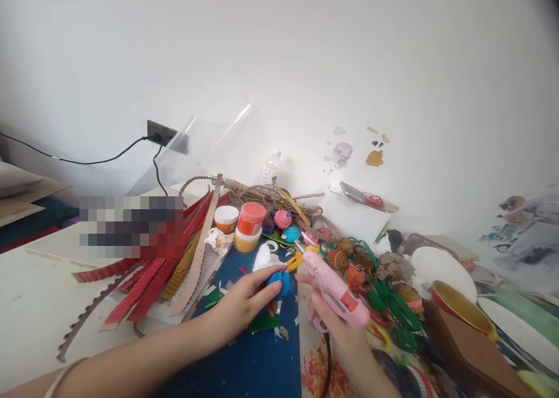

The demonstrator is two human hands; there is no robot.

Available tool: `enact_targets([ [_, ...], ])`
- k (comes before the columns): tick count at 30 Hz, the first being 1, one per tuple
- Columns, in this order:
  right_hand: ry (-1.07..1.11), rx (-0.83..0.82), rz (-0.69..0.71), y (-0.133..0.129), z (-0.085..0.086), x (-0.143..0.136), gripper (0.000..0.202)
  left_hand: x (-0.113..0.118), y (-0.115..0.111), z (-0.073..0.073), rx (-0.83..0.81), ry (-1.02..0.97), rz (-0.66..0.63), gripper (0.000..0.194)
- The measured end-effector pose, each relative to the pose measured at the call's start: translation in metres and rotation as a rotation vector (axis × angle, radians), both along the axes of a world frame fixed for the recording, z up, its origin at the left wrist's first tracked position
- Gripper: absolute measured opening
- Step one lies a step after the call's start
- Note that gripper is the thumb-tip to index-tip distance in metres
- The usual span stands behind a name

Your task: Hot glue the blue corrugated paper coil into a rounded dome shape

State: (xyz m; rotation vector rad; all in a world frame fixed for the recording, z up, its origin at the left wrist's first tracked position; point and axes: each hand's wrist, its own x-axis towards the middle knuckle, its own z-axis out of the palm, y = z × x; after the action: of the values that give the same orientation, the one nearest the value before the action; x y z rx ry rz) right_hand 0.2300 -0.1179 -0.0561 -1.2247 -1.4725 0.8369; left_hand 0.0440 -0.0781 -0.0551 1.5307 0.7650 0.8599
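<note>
My left hand has its fingers closed around a small blue coil of corrugated paper, held above a dark blue mat. In my right hand is a pink glue gun, tilted so its metal nozzle points up and to the left. The nozzle stands a little above and to the right of the blue coil, apart from it. A black cord runs down from the gun's handle. Just behind the coil lies a yellow piece, and scraps of green paper lie below it.
Paint jars stand at the back of the mat, near crumpled tissue. Red corrugated strips spread on the left. A plastic bottle stands by the wall. On the right are coiled paper shapes, a brown box and a gold-coloured bowl.
</note>
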Motion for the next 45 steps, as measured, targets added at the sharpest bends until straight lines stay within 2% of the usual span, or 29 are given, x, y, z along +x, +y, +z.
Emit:
enact_targets([
  [5,0.005,-0.004,-0.007,-0.003,-0.001,-0.003,0.044,0.0,0.001,0.0,-0.005,0.007,0.055,0.057],
  [10,-0.072,0.022,0.061,-0.007,0.005,-0.004,0.038,0.001,-0.002,0.004,-0.017,0.02,0.101,0.058],
  [14,-0.08,0.065,0.003,-0.008,0.005,-0.006,0.033,0.002,-0.004,0.005,-0.027,0.007,0.111,0.057],
  [19,-0.112,0.176,-0.113,-0.006,0.001,-0.007,0.027,0.004,-0.001,-0.007,-0.057,-0.16,0.017,0.059],
  [22,-0.189,0.273,-0.094,-0.004,0.0,-0.006,0.035,0.004,0.002,-0.016,-0.01,-0.209,-0.029,0.051],
  [24,-0.208,0.274,-0.059,-0.003,-0.002,-0.004,0.035,0.004,0.004,-0.018,0.018,-0.2,-0.027,0.052],
  [28,-0.186,0.208,-0.072,-0.002,-0.005,-0.004,0.034,0.003,0.004,-0.014,0.066,-0.156,0.051,0.06],
  [32,-0.164,0.206,-0.07,-0.001,-0.005,-0.005,0.04,0.0,-0.004,-0.005,0.08,-0.036,0.126,0.044],
  [35,-0.171,0.215,-0.066,-0.002,-0.002,-0.006,0.045,-0.001,-0.006,-0.004,0.182,0.019,0.169,0.041],
  [38,-0.158,0.209,-0.08,-0.002,-0.001,-0.006,0.043,-0.003,-0.006,-0.008,0.379,0.106,0.208,0.035],
  [41,-0.157,0.157,-0.081,-0.001,-0.002,-0.005,0.039,-0.004,-0.005,-0.01,0.55,0.136,0.163,0.028],
  [43,-0.169,0.107,-0.06,0.001,-0.003,-0.004,0.033,-0.004,-0.006,-0.01,0.586,0.126,0.15,0.032],
  [45,-0.171,0.092,-0.041,0.001,-0.002,-0.003,0.029,-0.004,-0.006,-0.01,0.553,0.117,0.169,0.04],
])
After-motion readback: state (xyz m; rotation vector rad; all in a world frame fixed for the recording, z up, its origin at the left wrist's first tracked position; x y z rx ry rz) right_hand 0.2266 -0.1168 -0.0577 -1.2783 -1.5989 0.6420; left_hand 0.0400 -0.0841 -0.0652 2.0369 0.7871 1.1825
